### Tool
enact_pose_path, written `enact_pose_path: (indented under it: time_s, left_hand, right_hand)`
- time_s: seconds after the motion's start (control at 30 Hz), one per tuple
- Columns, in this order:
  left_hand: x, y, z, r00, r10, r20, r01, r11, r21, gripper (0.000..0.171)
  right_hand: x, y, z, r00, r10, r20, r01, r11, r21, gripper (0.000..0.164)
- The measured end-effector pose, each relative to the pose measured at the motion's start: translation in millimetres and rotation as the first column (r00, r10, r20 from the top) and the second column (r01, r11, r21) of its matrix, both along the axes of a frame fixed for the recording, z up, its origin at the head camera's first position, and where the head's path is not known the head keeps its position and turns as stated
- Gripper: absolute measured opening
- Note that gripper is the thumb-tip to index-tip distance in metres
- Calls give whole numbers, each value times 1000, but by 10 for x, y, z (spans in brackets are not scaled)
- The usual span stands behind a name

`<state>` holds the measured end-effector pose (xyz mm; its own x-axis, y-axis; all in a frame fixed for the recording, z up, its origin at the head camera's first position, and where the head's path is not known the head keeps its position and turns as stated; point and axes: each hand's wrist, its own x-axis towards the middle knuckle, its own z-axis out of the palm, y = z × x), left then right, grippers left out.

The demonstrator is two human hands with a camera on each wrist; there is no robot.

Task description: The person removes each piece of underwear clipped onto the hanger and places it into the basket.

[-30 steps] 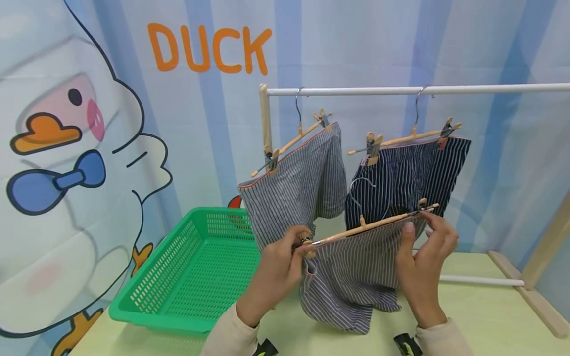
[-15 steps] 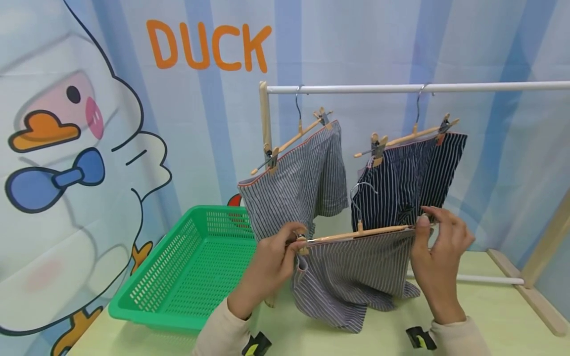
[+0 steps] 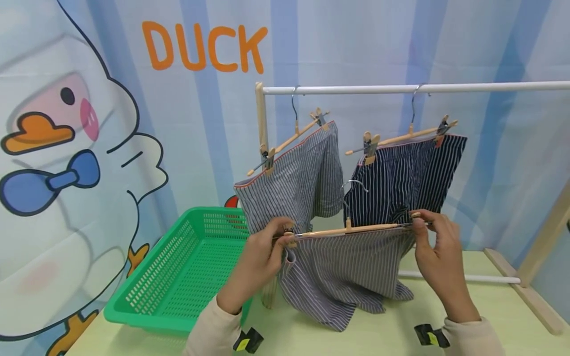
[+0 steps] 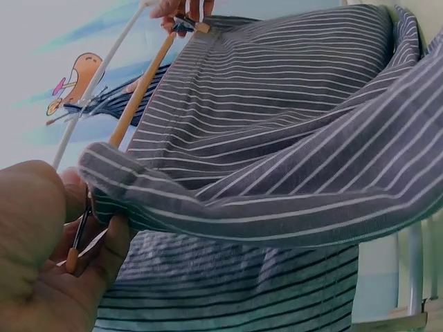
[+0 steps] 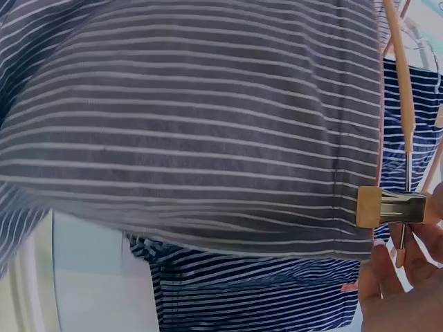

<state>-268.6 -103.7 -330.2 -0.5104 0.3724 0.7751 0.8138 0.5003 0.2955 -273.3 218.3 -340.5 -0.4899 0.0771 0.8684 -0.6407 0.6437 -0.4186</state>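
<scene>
A pair of grey striped shorts (image 3: 347, 262) hangs by its waistband from a wooden clip hanger (image 3: 325, 232), held in front of the rack. My left hand (image 3: 254, 262) pinches the clip at the hanger's left end, where a corner of the fabric folds over. With thumb and fingers, my right hand (image 3: 443, 262) grips the clip at the right end. In the right wrist view that clip (image 5: 398, 207) bites the waistband near its edge. The hanger's metal hook (image 3: 355, 183) points up, free of the rail.
A white rail (image 3: 347, 90) carries light striped shorts (image 3: 289, 183) on the left and navy striped shorts (image 3: 427, 168) on the right, both on clip hangers. The green basket (image 3: 151, 316) stands at left on the pale yellow table (image 3: 383, 336). The rack's wooden foot (image 3: 525, 291) lies at right.
The hanger has gone from slanting up rightward to nearly level. My hands are farther apart, the left shifted left and the right moved right, and the shorts are spread wider.
</scene>
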Motion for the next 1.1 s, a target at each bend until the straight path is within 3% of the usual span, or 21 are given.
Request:
enact_pose_path:
  time_s: [0.8, 0.97, 1.1]
  left_hand:
    - [-26, -143, 19, 991, -9, 135, 7, 1000, 12, 29]
    - [-45, -125, 0, 989, -2, 147, 0, 1000, 12, 29]
    - [-74, -130, -22, 990, 4, 143, -6, 1000, 11, 28]
  right_hand:
    - [54, -20, 5, 997, -17, 71, 13, 998, 65, 23]
    - [37, 0, -22, 993, 20, 119, -24, 999, 33, 24]
    - [30, -10, -26, 978, 35, 204, -35, 999, -3, 26]
